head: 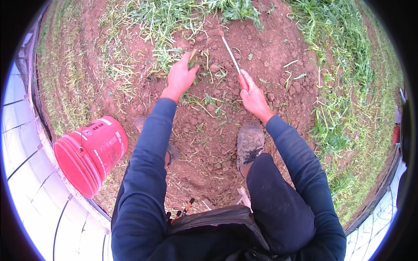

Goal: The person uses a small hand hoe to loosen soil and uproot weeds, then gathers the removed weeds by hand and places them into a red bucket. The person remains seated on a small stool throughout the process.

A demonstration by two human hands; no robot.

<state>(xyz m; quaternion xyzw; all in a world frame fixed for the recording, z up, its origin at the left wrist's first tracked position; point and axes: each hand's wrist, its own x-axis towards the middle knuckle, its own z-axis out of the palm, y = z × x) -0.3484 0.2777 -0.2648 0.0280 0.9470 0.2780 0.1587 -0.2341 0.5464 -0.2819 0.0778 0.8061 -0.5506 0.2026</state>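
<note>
My right hand grips the red handle of a small hand tool, perhaps a hand hoe. Its thin pale shaft points away from me, and its head near the soil is hard to make out. To the left, my left hand pinches a small clump of green and yellowish plant matter, somewhat blurred. Below both hands lies crumbly reddish-brown soil with scattered stems and leaf scraps. A heap of cut leafy greens lies just beyond my left hand.
A red plastic bucket bearing writing lies tipped on its side at the left, its mouth towards me. A long row of leafy greens runs along the right. White plastic sheeting borders the ground. My shoe rests on the soil.
</note>
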